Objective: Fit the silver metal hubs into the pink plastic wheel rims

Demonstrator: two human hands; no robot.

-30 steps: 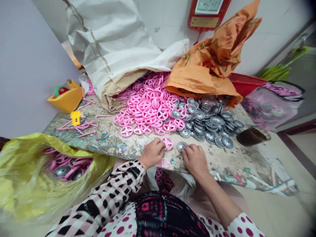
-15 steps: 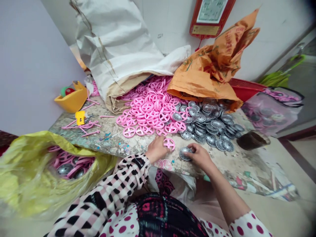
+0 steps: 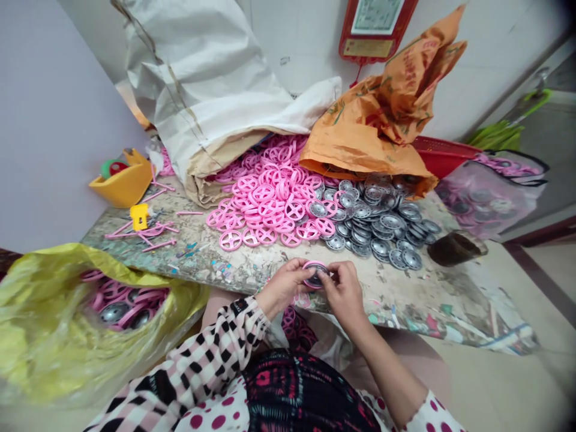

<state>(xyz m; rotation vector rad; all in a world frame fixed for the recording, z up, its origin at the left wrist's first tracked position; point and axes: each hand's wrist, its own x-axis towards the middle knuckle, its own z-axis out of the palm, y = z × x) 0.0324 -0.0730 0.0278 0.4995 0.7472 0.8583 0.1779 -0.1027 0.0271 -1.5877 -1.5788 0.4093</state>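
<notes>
Near the table's front edge, my left hand (image 3: pixel 284 287) grips a pink plastic wheel ring (image 3: pixel 308 284) by its left side. My right hand (image 3: pixel 345 295) presses a silver-grey hubcap disc (image 3: pixel 317 275) against the ring's face, its fingers closed on the disc. The two pieces are together, but how firmly they are joined I cannot tell. Just beyond my hands lies a heap of pink wheel rings (image 3: pixel 270 207). Beside it on the right is a heap of grey hubcap discs (image 3: pixel 387 222).
A white sack (image 3: pixel 211 72) and an orange sack (image 3: pixel 369 132) stand behind the heaps. At left are a yellow holder (image 3: pixel 123 183) and pink rods (image 3: pixel 157 245). A yellow bag (image 3: pixel 40 312) holds finished-looking wheels. A dark cup (image 3: pixel 454 247) lies tipped at right.
My left hand has lifted the pink ring off the table. My right hand has moved left with the grey disc, and the two pieces now meet between my hands.
</notes>
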